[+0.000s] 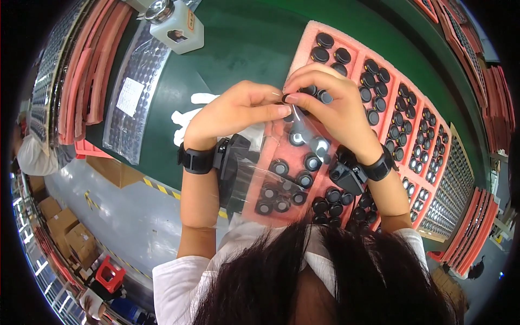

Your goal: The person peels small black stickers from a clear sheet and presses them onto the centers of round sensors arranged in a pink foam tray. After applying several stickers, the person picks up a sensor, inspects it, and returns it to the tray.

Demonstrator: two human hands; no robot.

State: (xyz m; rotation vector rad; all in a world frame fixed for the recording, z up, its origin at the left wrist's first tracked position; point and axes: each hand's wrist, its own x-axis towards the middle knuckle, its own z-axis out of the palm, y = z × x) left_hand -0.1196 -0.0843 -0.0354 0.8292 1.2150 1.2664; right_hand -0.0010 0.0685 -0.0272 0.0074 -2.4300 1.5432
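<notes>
My left hand (230,111) and my right hand (333,100) meet above the near end of a pink foam tray (311,35), both with thumb and forefinger closed. A small dark part (285,99) shows at my right thumb and fingertip; its kind is unclear. From the fingertips a sheet of clear plastic film (300,127) hangs toward me, with my left thumb against its top. Black round lens-like caps (280,167) sit in the tray's compartments, some seen through the film. A black device (346,173) is strapped to each wrist.
White gloves (187,119) lie left of my left hand on the green table (233,40). A white bottle with a metal top (179,30) stands beyond. Plastic-wrapped trays (135,81) lie at left; stacked pink foam sheets (86,70) stand beside them. More foam (474,233) is at far right.
</notes>
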